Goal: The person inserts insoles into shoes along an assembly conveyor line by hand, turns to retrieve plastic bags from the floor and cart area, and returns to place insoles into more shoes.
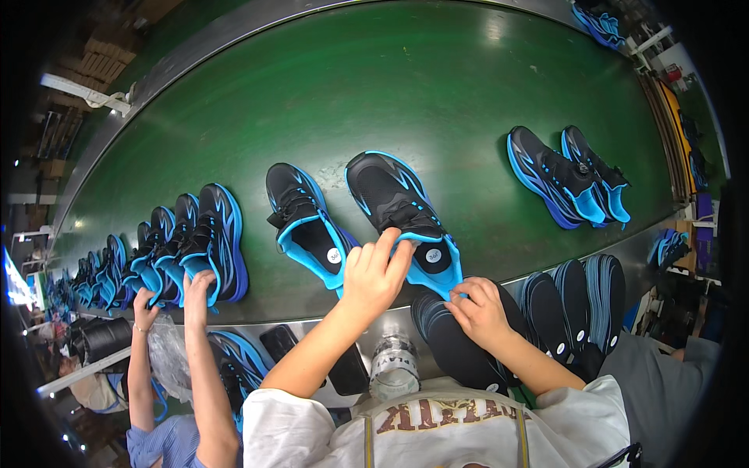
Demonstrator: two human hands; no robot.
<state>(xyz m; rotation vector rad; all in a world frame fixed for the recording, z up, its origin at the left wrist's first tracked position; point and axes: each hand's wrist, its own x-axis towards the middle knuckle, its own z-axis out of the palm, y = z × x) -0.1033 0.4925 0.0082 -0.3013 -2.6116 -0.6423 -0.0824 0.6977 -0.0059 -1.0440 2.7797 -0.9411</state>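
Observation:
A black shoe with bright blue lining (394, 207) lies on the green belt (406, 101) just in front of me. My left hand (374, 273) grips the collar of that shoe at its opening. My right hand (477, 310) pinches the blue heel edge of the same shoe, right above a stack of dark insoles (460, 343). A matching black and blue shoe (304, 222) lies just left of it, untouched.
Another pair of shoes (566, 178) lies further right on the belt. A long row of shoes (187, 246) runs left, where another person's hands (195, 292) reach for them. More dark insoles (573, 304) stand along the metal ledge, and a bottle (394, 366) sits below.

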